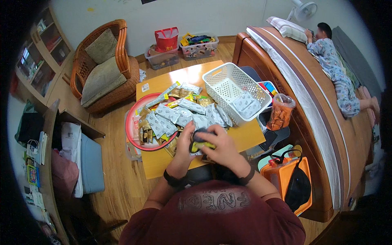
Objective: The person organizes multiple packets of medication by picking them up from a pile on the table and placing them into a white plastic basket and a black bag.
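Both my hands meet over the near edge of the wooden table, around a small dark grey and yellow item (202, 139), blurred, whose kind I cannot tell. My left hand (183, 144) steadies it from the left, and my right hand (225, 148) curls its fingers over it from the right. Just beyond them is a heap of silver-white printed packets (167, 113), mixed with gold and yellow snack wrappers (145, 134). Much of the heap lies on a red-rimmed round tray (131, 107). A white perforated plastic basket (219, 79) at the far right of the table holds several similar silver-white packets (246, 102).
Right of the table stand a clear jar with orange contents (280, 111) and an orange box (306, 186) with a black strapped item on it. A wooden bed (306, 76) bears a person lying down. A rattan armchair (104, 73) and toy bins (199, 50) stand beyond.
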A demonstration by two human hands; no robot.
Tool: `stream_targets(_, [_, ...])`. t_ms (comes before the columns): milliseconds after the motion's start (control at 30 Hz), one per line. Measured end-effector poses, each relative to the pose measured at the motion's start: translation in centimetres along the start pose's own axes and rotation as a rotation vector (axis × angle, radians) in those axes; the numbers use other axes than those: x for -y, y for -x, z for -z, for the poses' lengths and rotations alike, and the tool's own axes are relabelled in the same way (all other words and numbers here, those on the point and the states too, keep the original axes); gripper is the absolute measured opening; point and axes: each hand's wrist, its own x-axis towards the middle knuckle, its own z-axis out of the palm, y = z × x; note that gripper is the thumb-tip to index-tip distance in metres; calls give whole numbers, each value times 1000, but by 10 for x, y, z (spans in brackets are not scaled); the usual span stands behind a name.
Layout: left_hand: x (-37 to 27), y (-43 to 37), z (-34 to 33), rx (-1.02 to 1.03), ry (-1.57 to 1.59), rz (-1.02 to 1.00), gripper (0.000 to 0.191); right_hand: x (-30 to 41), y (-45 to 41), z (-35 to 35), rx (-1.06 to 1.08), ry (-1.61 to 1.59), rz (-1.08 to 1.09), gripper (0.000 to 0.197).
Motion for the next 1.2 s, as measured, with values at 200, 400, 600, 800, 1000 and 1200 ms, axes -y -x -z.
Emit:
stream_targets(200, [-5, -10, 9, -138, 70, -52, 40, -23, 31, -8, 201, -32, 26, 36])
stream_targets(400, [-12, 5, 13, -22, 17, -107, 38, -16, 23, 2, 21, -150, -62, 35])
stream_targets(600, [-7, 16, 8, 75, -38, -6, 47, -13, 3, -9, -131, -304, -54, 34])
stream_targets(800, [-1, 17, 22, -45, -108, -30, 48, -5, 8, -18, 69, -316, -29, 33])
stream_targets(1000, [-7, 27, 9, -135, -236, -35, 39, -3, 19, -23, 190, -358, 106, 37])
stream_targets(1200, [0, 26, 22, 92, -127, 60, 32, -13, 11, -9, -49, -242, 10, 34])
